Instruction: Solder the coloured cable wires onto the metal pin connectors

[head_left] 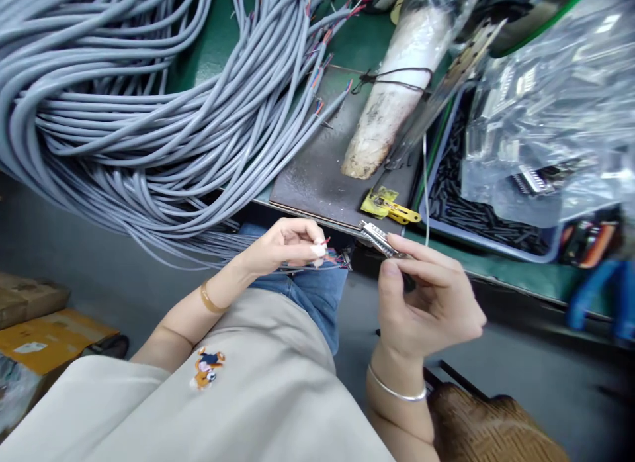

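My left hand (297,245) is closed in a pinch at the table's front edge, with white wrapping on its fingertips. A red wire end sticks out from between those fingers, beside more thin wires over my lap. To the right, my right hand (421,290) pinches a silver metal connector (378,238) between thumb and fingers, its rows of pins facing up and left. The connector and the wire end are apart. Many grey cables (163,124) lie in a thick bundle at the left, several with coloured wire ends bared.
Behind my hands are a dark board (317,177), a wrapped white roll (391,98) and a yellow cutter (399,210). A blue bin (496,245) of black parts, clear bags (555,118) and blue-handled pliers (595,296) are at the right. Cardboard boxes (49,336) stand lower left.
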A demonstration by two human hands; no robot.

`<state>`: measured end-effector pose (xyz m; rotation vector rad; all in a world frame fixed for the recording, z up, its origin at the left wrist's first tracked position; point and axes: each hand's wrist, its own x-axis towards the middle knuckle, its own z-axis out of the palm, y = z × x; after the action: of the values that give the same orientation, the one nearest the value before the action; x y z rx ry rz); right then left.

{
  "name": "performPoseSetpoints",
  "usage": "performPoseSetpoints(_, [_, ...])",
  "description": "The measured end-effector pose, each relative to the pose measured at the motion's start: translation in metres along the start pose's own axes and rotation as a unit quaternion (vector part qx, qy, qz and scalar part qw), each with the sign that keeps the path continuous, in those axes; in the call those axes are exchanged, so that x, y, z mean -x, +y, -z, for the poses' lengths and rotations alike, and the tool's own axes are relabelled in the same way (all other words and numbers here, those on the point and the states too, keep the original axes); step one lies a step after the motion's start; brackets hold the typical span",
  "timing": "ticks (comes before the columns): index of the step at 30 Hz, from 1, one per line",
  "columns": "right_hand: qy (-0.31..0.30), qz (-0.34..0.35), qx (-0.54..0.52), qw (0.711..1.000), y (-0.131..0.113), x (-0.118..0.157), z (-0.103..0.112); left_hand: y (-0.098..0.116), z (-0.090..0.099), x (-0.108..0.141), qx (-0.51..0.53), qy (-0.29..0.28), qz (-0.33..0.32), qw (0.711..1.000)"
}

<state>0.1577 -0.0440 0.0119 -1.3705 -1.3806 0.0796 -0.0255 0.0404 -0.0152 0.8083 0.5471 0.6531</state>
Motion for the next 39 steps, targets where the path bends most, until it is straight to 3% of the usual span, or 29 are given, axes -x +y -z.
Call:
performPoseSetpoints(3, [-0.003, -0.045, -0.038, 0.998, 0.004, 0.001, -0.003, 0.005, -0.019, -0.006, -0.026, 0.113, -0.046, 0.992])
performPoseSetpoints(6, [-0.007, -0.099, -0.084, 0.991, 0.010, 0.000, -0.007, 0.005, -0.033, -0.015, -0.051, 0.147, -0.079, 0.985])
performPoseSetpoints(15, [-0.027, -0.079, -0.069, 0.994, 0.019, -0.005, -0.014, 0.010, -0.049, -0.032, -0.068, 0.180, -0.138, 0.972])
performPoseSetpoints(20, [-0.029, -0.050, -0.046, 0.997, 0.022, -0.008, -0.017, 0.012, -0.051, -0.035, -0.074, 0.186, -0.153, 0.968])
performPoseSetpoints(39, [-0.019, -0.041, -0.061, 0.997, 0.025, -0.018, -0.021, 0.017, -0.050, -0.042, -0.068, 0.174, -0.165, 0.968])
